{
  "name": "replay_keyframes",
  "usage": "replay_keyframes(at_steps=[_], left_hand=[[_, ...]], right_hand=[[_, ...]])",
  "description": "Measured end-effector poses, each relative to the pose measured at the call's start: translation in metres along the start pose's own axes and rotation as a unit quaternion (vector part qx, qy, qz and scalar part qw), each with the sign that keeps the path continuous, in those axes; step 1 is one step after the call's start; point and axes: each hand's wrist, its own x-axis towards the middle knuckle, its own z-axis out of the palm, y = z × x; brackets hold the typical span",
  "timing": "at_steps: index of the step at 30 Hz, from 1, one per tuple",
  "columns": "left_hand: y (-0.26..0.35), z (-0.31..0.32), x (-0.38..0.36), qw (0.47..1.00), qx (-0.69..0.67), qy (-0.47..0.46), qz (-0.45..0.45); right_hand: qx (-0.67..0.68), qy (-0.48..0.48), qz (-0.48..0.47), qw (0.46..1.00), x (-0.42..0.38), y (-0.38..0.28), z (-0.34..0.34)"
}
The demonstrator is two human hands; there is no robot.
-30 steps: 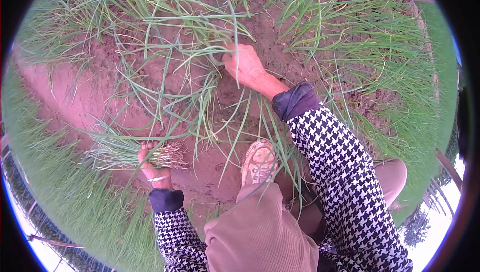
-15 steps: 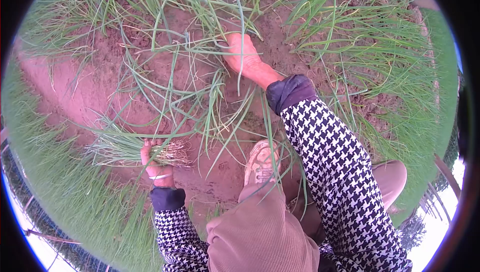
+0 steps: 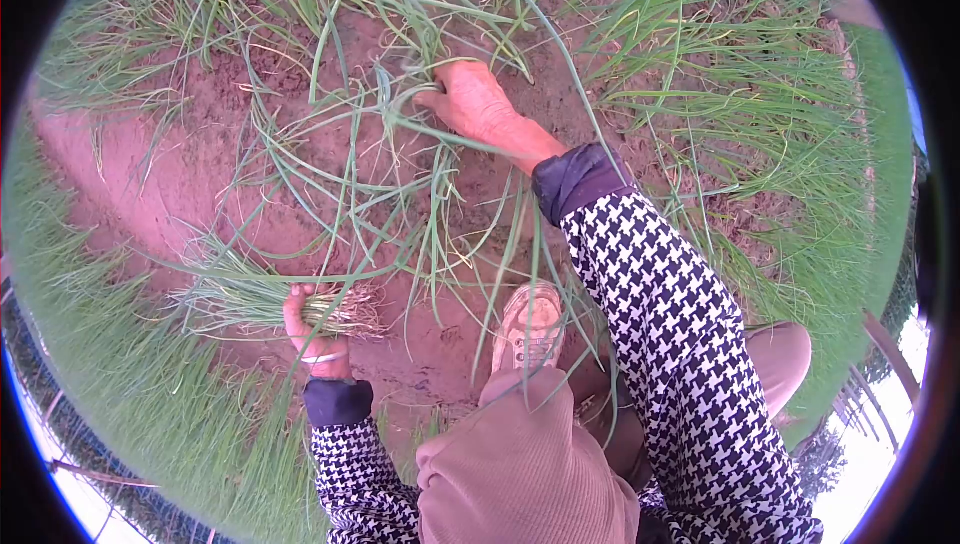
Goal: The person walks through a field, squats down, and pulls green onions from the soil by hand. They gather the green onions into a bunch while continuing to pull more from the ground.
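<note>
My left hand (image 3: pixel 312 329) is closed around a bunch of green onions (image 3: pixel 235 294). Its pale, stringy roots (image 3: pixel 355 310) point right and its leaves fan out to the left, low over the soil. Higher up, my right hand (image 3: pixel 478 104) reaches in among loose green onion leaves (image 3: pixel 350 179). Its fingers are curled around some of the stalks, though leaves and the back of the hand partly hide the fingertips. Long leaves trail from there down toward my shoe.
Growing green onions (image 3: pixel 690 54) stand at the top and right. Brown soil (image 3: pixel 120 169) shows between the rows. Dense green plants (image 3: pixel 170 414) line the lower left. My shoe (image 3: pixel 530 324) is planted on the soil below the loose leaves, beside my bent knee (image 3: pixel 780 364).
My right hand has shifted slightly and turned, so its thumb now shows at the left. Leaves around it have swung about. My left hand stays with its bunch.
</note>
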Motion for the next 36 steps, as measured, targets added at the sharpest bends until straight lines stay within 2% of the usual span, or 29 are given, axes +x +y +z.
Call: replay_keyframes(at_steps=[4,8,9,12,16,20,21,23,26,30,36], left_hand=[[0.040,0.024,0.005,1.000,0.008,0.003,0.028],[-0.002,-0.003,-0.017,1.000,-0.019,-0.001,-0.002],[-0.019,-0.015,-0.022,1.000,-0.017,0.006,-0.008],[-0.073,-0.053,-0.036,0.999,-0.016,0.025,-0.024],[-0.140,-0.093,-0.058,0.998,-0.029,0.046,-0.036],[-0.160,-0.111,-0.069,0.998,-0.017,0.039,-0.045],[-0.162,-0.115,-0.070,0.998,-0.013,0.036,-0.050],[-0.160,-0.117,-0.069,0.998,-0.011,0.046,-0.049],[-0.146,-0.105,-0.069,0.998,-0.020,0.050,-0.038],[-0.107,-0.080,-0.045,0.999,-0.004,0.036,-0.023],[-0.028,-0.022,0.023,0.999,0.011,0.002,-0.042]], right_hand=[[-0.081,0.031,-0.084,0.993,0.028,-0.043,0.006],[-0.206,-0.005,-0.165,0.964,-0.008,-0.015,0.021],[-0.139,-0.029,-0.127,0.982,-0.022,-0.002,0.024],[0.041,0.112,-0.042,0.992,-0.071,0.038,0.039],[0.103,0.142,0.189,0.966,-0.130,0.084,0.046],[0.202,0.145,0.233,0.940,-0.156,0.092,0.060],[0.171,0.140,0.241,0.945,-0.158,0.097,0.065],[0.109,0.128,0.254,0.952,-0.155,0.101,0.071],[0.070,0.060,0.241,0.966,-0.140,0.086,0.065],[0.125,-0.060,0.229,0.963,-0.093,0.055,0.051],[0.052,-0.041,0.196,0.978,0.006,0.011,0.039]])
